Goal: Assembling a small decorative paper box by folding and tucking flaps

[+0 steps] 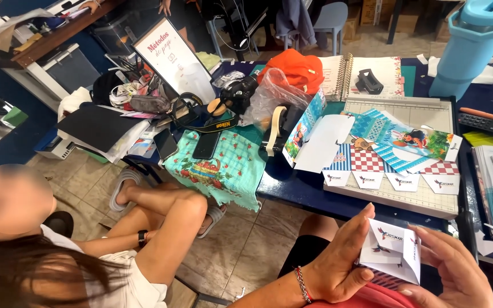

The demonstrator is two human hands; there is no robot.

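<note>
Low in the head view, over the person's lap, the left hand (338, 259) and the right hand (449, 268) both gripped a small folded paper box (392, 251), white with printed flaps, fingers curled around its sides. Just beyond, flat printed box cut-outs (397, 151) lay on a paper trimmer (423, 194) on the blue table (292, 185), beside a light-blue tumbler (469, 45).

Small paper-craft workshop, paper trimmer (423, 111) on cluttered blue table (298, 188), printed box cutouts (395, 148), spiral notebook (360, 74), camera (238, 94)
</note>
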